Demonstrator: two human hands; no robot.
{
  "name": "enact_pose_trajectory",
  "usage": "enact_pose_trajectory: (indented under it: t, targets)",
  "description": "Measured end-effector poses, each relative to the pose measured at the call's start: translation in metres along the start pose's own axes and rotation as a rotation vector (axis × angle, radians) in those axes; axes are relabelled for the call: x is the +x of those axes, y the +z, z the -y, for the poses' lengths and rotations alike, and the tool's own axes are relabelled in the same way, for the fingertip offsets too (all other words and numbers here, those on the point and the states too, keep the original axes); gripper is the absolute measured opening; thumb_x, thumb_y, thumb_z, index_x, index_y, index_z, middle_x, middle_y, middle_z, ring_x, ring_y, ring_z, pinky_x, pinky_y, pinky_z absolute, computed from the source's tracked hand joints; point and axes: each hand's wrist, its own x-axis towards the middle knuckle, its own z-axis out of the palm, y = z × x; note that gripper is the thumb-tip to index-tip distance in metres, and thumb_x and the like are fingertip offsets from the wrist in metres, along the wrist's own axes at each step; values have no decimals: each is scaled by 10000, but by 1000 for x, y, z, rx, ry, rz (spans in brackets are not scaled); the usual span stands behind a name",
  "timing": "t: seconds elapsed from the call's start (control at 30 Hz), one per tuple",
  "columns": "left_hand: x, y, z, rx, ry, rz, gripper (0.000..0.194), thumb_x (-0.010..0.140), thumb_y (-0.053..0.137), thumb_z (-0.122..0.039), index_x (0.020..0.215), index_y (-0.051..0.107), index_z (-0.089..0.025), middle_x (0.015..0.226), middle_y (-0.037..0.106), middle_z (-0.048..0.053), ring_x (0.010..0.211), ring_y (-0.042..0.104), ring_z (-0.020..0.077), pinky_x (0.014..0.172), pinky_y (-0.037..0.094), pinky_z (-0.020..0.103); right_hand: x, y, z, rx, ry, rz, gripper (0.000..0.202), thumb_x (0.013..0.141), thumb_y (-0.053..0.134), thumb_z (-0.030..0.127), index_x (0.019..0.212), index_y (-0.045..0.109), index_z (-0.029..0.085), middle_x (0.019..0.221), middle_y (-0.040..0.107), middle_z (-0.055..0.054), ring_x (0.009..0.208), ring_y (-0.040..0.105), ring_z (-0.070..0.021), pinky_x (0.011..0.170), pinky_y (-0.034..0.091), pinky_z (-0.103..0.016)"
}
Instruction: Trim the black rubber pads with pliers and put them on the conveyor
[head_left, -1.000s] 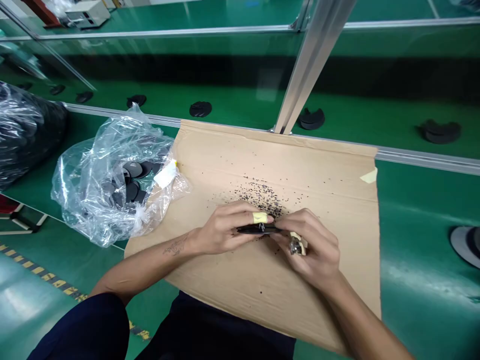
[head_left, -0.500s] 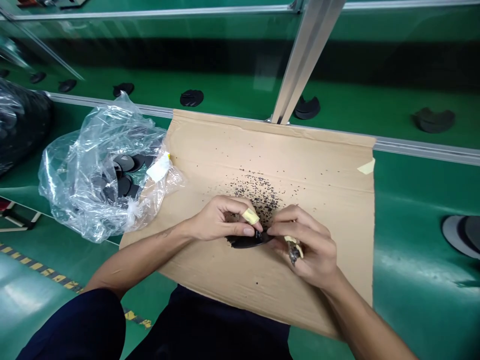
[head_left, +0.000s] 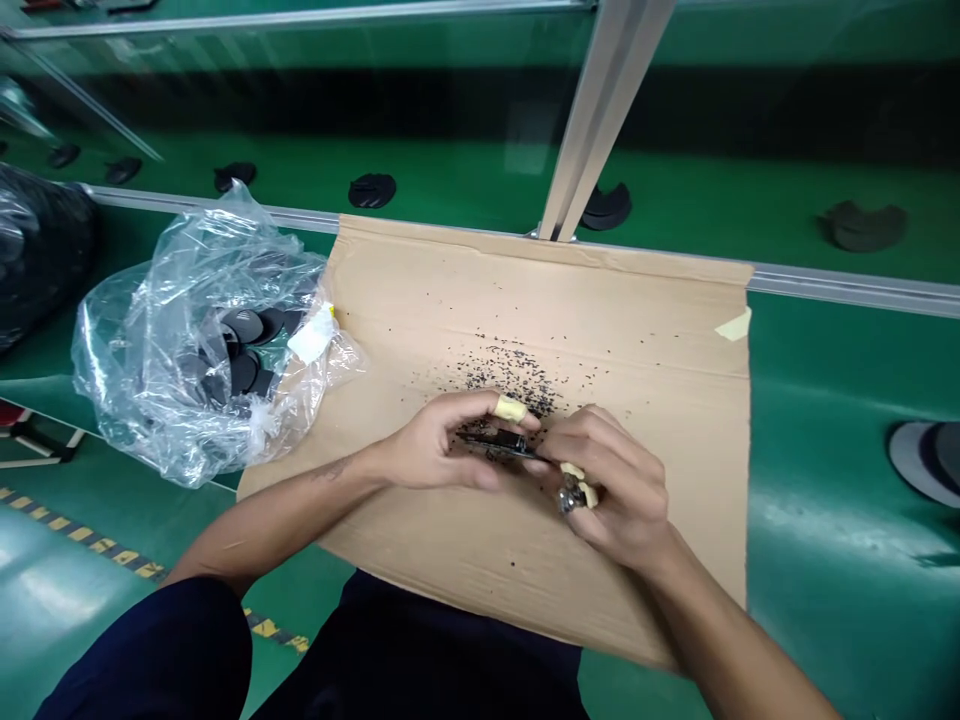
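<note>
Clear plastic bag lies on the green bench, at the left edge of the cardboard sheet. Bag mouth open toward the sheet; inside it a heap of flat black discs, number not countable through the folds. A white label sits on the bag's right side. A second bag, dark, is at the far left, contents not legible.

Left hand: fingers curled and closed on a thin black flat part, thumb below, forefinger above; forefinger tip wrapped in yellow tape. Part is held edge-on, just above the cardboard, near its middle.

Right hand: fingers bent, forefinger and thumb meeting the right end of the same part. Lower fingers are clenched round a small metal tool against the palm; yellow tape on one fingertip. Tool type not resolvable.

Black crumbs are scattered on the cardboard just beyond both hands. Single black parts lie spaced along the far conveyor belt, beyond the aluminium rail.
</note>
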Motion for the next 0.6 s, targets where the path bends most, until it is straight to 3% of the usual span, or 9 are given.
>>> enact_pose_trajectory:
  t: [0.07,0.13,0.27,0.43,0.6]
  targets:
    - [-1,2,1,140,57,-69,338,861,756,-400,1090,710,-156,975,741,78,884,712,159,803,587,252,2,-4,1,50,47,50,186,846,687,90,982,621,198,821,637,-43,740,614,-176,642,500,-335]
    - [-1,2,2,256,106,-125,214,880,745,-289,1046,721,-156,926,740,62,848,700,138,769,581,239,5,-9,0,85,100,69,179,864,664,97,1004,627,203,838,651,-43,750,626,-173,642,510,-325]
    - [-2,-1,4,367,185,-172,219,869,755,-264,1055,728,-152,932,721,65,855,680,132,740,579,240,6,-16,-7,-148,163,16,150,889,622,111,998,638,212,871,682,-54,775,631,-185,679,504,-342]
    - [-3,-2,5,403,227,-178,241,838,788,-256,1035,719,-135,914,713,67,850,673,131,745,581,244,0,-11,-16,-450,94,136,122,892,579,138,989,638,183,882,704,-81,769,594,-204,680,454,-352]
    - [-2,-2,1,425,254,-154,211,844,781,-244,1000,714,-120,891,712,69,829,677,128,737,589,244,-4,-7,-16,-510,89,187,141,899,543,146,986,647,181,859,701,-72,744,567,-191,667,420,-328]
